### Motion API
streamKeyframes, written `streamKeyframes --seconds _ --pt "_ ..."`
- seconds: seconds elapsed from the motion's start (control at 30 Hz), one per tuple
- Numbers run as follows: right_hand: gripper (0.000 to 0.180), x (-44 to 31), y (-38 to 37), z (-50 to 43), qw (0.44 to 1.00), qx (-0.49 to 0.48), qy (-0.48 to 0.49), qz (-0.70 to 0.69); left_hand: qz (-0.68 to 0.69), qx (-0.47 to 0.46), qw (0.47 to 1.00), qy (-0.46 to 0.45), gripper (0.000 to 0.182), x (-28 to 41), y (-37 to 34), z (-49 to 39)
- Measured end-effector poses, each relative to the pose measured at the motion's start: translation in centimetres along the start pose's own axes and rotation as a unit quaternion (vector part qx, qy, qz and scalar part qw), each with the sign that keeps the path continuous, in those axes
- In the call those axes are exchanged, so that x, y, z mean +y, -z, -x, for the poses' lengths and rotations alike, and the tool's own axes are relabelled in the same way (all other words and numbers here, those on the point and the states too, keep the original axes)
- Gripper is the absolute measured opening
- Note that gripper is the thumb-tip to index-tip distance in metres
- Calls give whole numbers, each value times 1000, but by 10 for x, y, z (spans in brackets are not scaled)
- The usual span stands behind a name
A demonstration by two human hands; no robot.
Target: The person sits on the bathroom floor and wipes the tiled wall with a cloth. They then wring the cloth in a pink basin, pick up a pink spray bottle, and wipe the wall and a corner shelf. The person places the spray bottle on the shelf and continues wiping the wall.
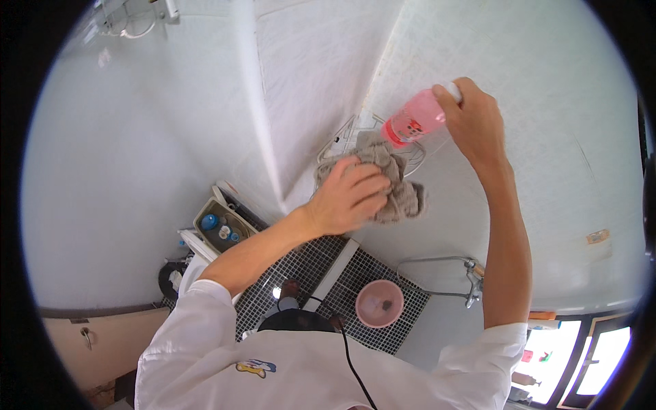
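Note:
My right hand (474,115) grips a pink bottle (416,117) by its white cap end. The bottle is tilted, its base pointing down and left over a wire corner rack (335,146). A crumpled grey-brown cloth (394,174) lies under my left hand (351,195), whose fingers are bent over it and hold it against the rack's front. The cloth covers much of the rack, and part of it hangs to the right. The bottle's base comes close to the cloth's upper edge; whether they touch I cannot tell.
Below, a pink basin (380,303) stands on the black tiled floor (405,328). A shower mixer tap (472,284) with a hose is on the right wall. An uncovered toilet cistern (207,241) sits left. A black cable (348,353) hangs from my chest. A door (107,348) is lower left.

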State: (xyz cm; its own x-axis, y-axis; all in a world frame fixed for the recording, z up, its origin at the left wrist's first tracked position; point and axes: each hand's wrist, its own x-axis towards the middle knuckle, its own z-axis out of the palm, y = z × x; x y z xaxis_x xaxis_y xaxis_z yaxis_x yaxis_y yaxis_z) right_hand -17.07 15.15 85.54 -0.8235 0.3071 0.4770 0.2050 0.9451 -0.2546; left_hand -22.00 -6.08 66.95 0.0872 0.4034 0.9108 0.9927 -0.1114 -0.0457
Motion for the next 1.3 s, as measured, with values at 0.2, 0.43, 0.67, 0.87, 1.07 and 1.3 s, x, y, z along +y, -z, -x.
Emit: streamKeyframes --seconds 0.2,0.43,0.67,0.87,1.07,1.3 --pt "43 -9 -68 -35 998 -61 15 -1 44 6 999 -12 28 45 33 25" --pt "56 -23 -70 -46 991 -131 8 18 71 -23 991 107 39 47 42 42" --pt "45 -21 -44 13 999 -3 -37 1 72 -102 977 174 53 59 48 58" --pt "25 77 -20 206 985 134 -110 -19 138 -114 940 291 59 62 55 92" --pt "29 288 68 440 796 255 -549 -21 96 -85 865 485 49 84 58 115" --pt "74 469 181 683 598 444 -650 151 202 99 650 726 50 153 11 56"
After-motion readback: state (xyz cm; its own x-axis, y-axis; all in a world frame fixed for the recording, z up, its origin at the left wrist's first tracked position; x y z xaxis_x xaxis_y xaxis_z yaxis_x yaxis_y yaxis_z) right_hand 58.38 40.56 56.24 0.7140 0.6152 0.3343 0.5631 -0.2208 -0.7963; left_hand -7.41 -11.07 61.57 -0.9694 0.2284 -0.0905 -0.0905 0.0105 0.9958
